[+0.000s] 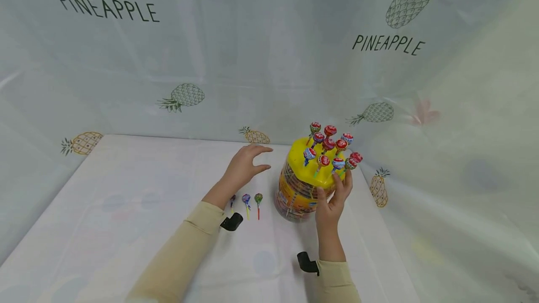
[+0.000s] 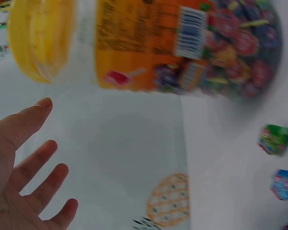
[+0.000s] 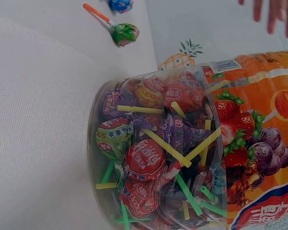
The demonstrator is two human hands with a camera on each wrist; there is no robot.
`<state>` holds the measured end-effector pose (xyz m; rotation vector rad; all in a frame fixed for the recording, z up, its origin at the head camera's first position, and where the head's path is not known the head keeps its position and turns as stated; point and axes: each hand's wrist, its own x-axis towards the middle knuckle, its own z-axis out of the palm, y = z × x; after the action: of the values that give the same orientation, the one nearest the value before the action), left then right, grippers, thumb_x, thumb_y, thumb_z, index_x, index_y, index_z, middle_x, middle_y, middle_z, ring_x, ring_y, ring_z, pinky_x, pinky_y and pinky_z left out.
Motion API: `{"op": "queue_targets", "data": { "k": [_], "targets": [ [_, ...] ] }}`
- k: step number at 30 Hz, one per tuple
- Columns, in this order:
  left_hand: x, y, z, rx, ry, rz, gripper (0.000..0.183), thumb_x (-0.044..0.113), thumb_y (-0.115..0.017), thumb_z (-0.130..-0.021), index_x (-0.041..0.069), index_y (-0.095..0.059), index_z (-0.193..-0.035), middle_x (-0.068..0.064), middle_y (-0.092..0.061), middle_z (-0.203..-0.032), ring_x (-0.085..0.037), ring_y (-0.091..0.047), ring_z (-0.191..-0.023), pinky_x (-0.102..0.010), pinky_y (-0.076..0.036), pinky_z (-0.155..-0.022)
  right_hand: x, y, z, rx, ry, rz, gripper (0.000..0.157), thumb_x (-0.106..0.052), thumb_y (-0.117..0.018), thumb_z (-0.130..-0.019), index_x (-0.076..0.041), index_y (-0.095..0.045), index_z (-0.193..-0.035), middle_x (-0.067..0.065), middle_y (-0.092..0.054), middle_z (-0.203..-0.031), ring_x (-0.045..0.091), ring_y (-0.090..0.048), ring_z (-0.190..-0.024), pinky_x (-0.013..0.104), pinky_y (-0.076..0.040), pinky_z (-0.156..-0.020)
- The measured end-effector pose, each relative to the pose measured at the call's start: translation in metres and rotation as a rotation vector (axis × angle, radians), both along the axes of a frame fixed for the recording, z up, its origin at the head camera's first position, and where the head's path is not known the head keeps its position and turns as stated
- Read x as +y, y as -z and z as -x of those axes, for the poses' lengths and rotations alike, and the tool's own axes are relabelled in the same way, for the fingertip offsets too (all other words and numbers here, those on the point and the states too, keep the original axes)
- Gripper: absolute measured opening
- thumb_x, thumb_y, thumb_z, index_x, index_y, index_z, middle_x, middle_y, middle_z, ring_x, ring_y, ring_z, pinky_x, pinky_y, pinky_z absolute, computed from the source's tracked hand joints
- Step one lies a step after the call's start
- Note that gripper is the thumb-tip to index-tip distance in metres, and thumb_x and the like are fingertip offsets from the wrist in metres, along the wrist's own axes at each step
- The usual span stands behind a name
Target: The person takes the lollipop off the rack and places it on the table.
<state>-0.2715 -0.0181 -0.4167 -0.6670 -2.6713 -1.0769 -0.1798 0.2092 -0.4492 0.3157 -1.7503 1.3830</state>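
Yellow plastic made up the eight-sided-looking lid of a large clear plastic jar with an orange label, which stood right of centre in the head view, on a white worktop. A cluster of round lollipops in red, blue, purple and green wrappers stood on the lid, their sticks pointing down into it. The right wrist view showed the jar's lower part packed with more wrapped lollipops, their yellow and green sticks crossing at all angles behind the clear wall. The printed label, at the right of that frame, bore strawberries, purple grapes and a red lollipop; the left wrist view showed a barcode on it.

The left hand was released, thumb and fingers apart, just left of the lid and holding nothing. The right hand touched the lid's near right edge with its fingers spread; whether it gripped could not be told.

Three loose lollipops with green, blue and dark wrappers lay in a row below the left hand, the dark one partly hidden by the wrist. A pale sheet printed with pineapples filled the upper frame.
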Motion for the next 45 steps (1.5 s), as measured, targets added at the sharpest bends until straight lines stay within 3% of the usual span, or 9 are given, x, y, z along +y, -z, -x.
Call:
{"op": "queue_targets", "data": {
  "k": [4,9,13,19,27,33,45],
  "targets": [
    [0.013,-0.025,0.001,0.012,0.046,-0.005,0.048,0.025,-0.077,-0.086,0.02,-0.063,-0.131,-0.001,-0.059,-0.132,-0.024,-0.051,-0.123,-0.043,-0.041,-0.103,0.001,0.0,-0.001,-0.014,0.011,-0.006,0.04,-0.018,-0.058,-0.099,0.005,-0.042,-0.128,0.03,-0.01,-0.152,0.03,-0.017,-0.144,0.04,-0.02,-0.116],
    [0.027,-0.045,0.006,-0.046,0.099,-0.086,0.05,0.025,-0.076,-0.087,0.022,-0.06,-0.134,0.001,-0.058,-0.132,-0.021,-0.054,-0.118,-0.042,-0.046,-0.098,0.002,0.001,-0.001,-0.023,0.019,-0.013,0.039,-0.016,-0.058,-0.099,0.005,-0.043,-0.128,0.029,-0.011,-0.152,0.033,-0.015,-0.144,0.042,-0.019,-0.116],
    [0.034,-0.055,0.012,-0.095,0.168,-0.182,0.051,0.024,-0.074,-0.089,0.024,-0.057,-0.137,0.002,-0.057,-0.131,-0.017,-0.054,-0.116,-0.04,-0.044,-0.1,0.002,0.0,-0.002,-0.031,0.009,-0.014,0.038,-0.015,-0.058,-0.099,0.005,-0.043,-0.128,0.03,-0.011,-0.152,0.035,-0.013,-0.145,0.046,-0.018,-0.116],
    [0.044,-0.067,0.019,-0.108,0.284,-0.283,0.055,0.022,-0.07,-0.092,0.025,-0.05,-0.143,0.003,-0.055,-0.136,-0.015,-0.053,-0.117,-0.039,-0.041,-0.102,0.002,0.001,-0.002,-0.032,-0.006,-0.004,0.037,-0.012,-0.058,-0.099,0.004,-0.043,-0.128,0.029,-0.01,-0.152,0.035,-0.012,-0.145,0.048,-0.016,-0.116],
    [0.055,-0.079,0.016,-0.086,0.411,-0.274,0.054,0.018,-0.066,-0.095,0.027,-0.047,-0.145,0.006,-0.048,-0.144,-0.016,-0.051,-0.122,-0.042,-0.041,-0.103,0.002,0.001,-0.002,-0.024,-0.012,-0.007,0.039,-0.015,-0.057,-0.099,0.005,-0.041,-0.129,0.028,-0.01,-0.153,0.037,-0.012,-0.145,0.048,-0.017,-0.116],
    [0.06,-0.083,0.012,-0.06,0.416,-0.228,0.053,0.014,-0.064,-0.096,0.028,-0.048,-0.145,0.009,-0.047,-0.144,-0.021,-0.052,-0.122,-0.04,-0.041,-0.102,0.001,0.001,-0.004,-0.019,-0.014,-0.017,0.042,-0.018,-0.057,-0.099,0.006,-0.041,-0.128,0.032,-0.007,-0.151,0.039,-0.01,-0.144,0.049,-0.015,-0.116],
    [0.064,-0.083,0.005,-0.063,0.364,-0.252,0.049,0.011,-0.064,-0.095,0.027,-0.054,-0.141,0.007,-0.05,-0.142,-0.015,-0.054,-0.116,-0.033,-0.049,-0.094,0.0,0.0,-0.005,-0.027,-0.002,-0.014,0.043,-0.021,-0.058,-0.099,0.005,-0.042,-0.129,0.031,-0.009,-0.152,0.035,-0.012,-0.145,0.046,-0.016,-0.116]
  ]
}}
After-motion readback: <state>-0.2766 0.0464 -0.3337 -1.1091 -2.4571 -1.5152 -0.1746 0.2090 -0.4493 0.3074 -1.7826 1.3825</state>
